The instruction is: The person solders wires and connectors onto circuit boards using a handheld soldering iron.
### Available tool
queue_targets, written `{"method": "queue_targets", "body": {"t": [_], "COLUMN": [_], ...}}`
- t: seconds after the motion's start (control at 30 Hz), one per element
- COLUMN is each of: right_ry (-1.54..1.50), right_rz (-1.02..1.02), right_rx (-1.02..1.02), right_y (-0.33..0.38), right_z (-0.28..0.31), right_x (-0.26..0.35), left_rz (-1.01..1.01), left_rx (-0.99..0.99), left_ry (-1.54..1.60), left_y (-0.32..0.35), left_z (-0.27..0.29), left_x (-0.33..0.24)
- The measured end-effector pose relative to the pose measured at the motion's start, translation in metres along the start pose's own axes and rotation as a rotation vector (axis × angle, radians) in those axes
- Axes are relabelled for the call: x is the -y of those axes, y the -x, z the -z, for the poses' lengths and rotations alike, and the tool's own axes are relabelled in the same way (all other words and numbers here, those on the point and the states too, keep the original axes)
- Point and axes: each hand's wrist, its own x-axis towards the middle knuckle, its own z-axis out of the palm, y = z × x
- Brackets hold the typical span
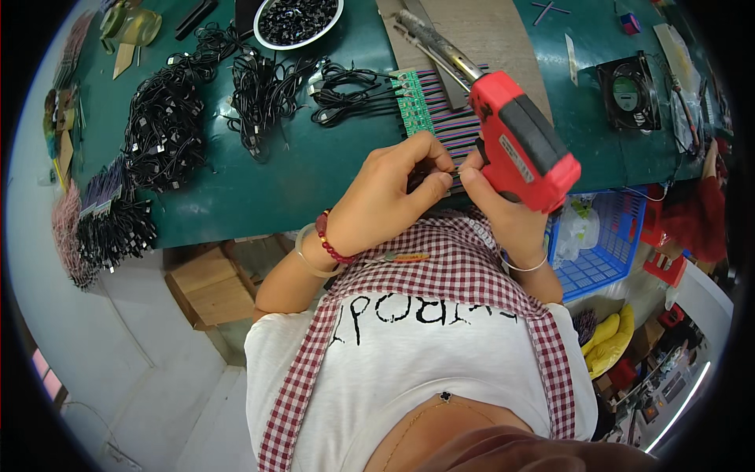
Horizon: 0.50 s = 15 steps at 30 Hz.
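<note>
while the right hand (503, 212) grips a red soldering gun (519, 145), the left hand (393, 193) pinches what looks like wire beside the green board (414, 102).

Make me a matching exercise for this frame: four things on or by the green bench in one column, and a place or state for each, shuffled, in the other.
Things:
1. red soldering gun
2. white bowl
3. small black fan
4. blue basket

Places or states:
A. far edge of the bench, full of small black parts
B. below the bench edge, at the person's right
C. gripped in the right hand, tip pointing away
D. flat on the bench top, far right

Pairs: 1-C, 2-A, 3-D, 4-B

The left hand pinches a thin wire beside the striped ribbon cable.
</note>
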Motion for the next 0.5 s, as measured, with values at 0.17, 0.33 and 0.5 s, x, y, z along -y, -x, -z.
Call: {"method": "queue_targets", "body": {"t": [0.17, 0.33, 0.5], "right_ry": [-0.335, -0.436, -0.209], "right_rz": [-0.221, -0.148, -0.090], "right_rx": [0.058, -0.022, 0.057], "right_y": [-0.004, -0.003, 0.002], "right_z": [0.015, 0.011, 0.011], "right_x": [-0.003, -0.009, -0.006], "left_rz": [-0.214, -0.136, 0.005], "left_rx": [-0.004, -0.051, -0.010], "left_ry": [-0.124, -0.130, 0.068], "left_y": [0.003, 0.002, 0.004], "left_z": [-0.005, -0.004, -0.012], "left_x": [0.003, -0.003, 0.005]}}
